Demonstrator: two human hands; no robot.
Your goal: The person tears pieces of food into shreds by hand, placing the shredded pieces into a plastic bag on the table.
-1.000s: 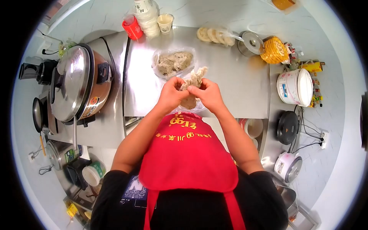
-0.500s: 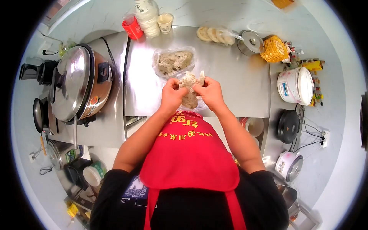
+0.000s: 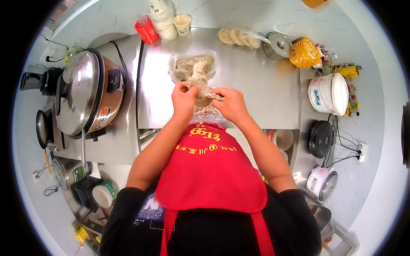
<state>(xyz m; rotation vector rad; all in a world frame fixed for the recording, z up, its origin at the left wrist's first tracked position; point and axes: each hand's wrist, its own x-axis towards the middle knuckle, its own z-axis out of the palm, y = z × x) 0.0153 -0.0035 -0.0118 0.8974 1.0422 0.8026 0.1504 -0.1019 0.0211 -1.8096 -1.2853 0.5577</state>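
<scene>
A pale beige, frilly strip of food (image 3: 199, 76), possibly tripe, stretches between my hands and up over a heap of similar greyish-brown food (image 3: 183, 68). That heap lies in a clear plastic bag (image 3: 172, 73) on the steel table. My left hand (image 3: 184, 102) is closed in a pinch on the strip's left side. On the other side, my right hand (image 3: 232, 104) pinches a twisted end of it. Below and between my hands, more stringy pieces (image 3: 206, 111) lie on clear plastic (image 3: 215, 118) near the table's front edge.
A steel table (image 3: 256, 94) spans the front. At its back are stacked cups (image 3: 164, 23), a red container (image 3: 146, 30), bagged flat rounds (image 3: 239, 37) and a lidded metal pot (image 3: 278, 45). A large cooker (image 3: 81, 94) stands left; a white bucket (image 3: 329, 94) is right.
My left hand has moved slightly left and up, my right hand slightly down. The strip, bunched between my hands before, now extends forward over the bagged heap, and loose stringy pieces show below.
</scene>
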